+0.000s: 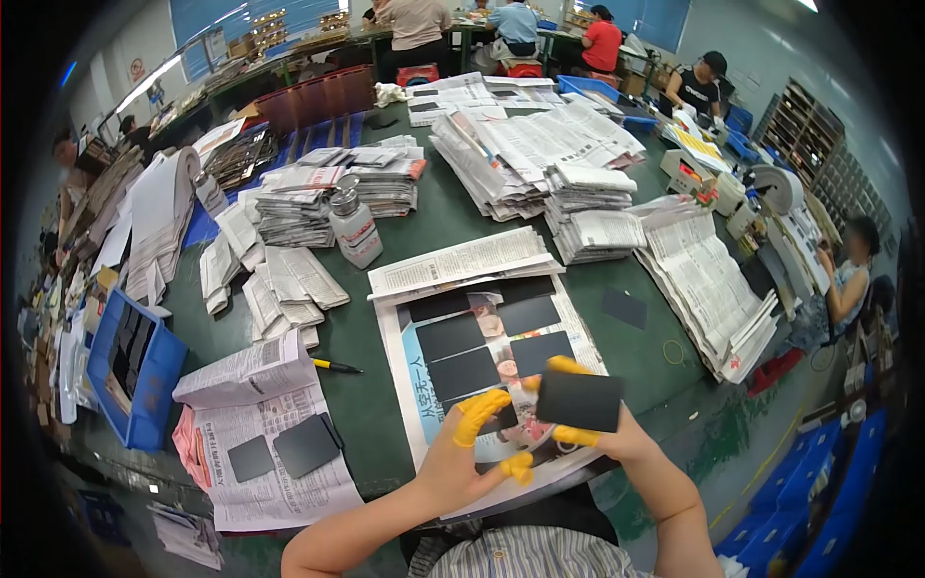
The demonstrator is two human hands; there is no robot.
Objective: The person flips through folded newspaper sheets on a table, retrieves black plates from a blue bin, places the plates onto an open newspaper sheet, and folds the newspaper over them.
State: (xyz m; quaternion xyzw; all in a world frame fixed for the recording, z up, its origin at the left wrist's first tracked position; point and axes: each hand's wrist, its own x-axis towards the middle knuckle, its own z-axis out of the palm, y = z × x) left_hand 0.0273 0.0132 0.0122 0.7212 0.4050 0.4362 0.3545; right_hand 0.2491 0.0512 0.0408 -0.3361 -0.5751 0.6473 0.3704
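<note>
My right hand (617,439), with yellow finger covers, grips a dark rectangular plate (578,401) by its edges, raised above an open newspaper (397,371). To its left is my left hand (462,453), also in yellow finger covers. Its thumb and fingers are spread apart with nothing between them. Several similar dark plates (462,372) lie in rows on the newspaper under a folded sheet (462,262). One plate is partly hidden behind my left fingers. What the plates are made of I cannot tell.
Newspaper stacks (540,144) cover the far side of the green table (385,337). A capped bottle (355,231), a yellow-black pen (337,366) and a blue bin (135,371) are at left. Two plates (308,445) lie on another newspaper. Other people sit around the room.
</note>
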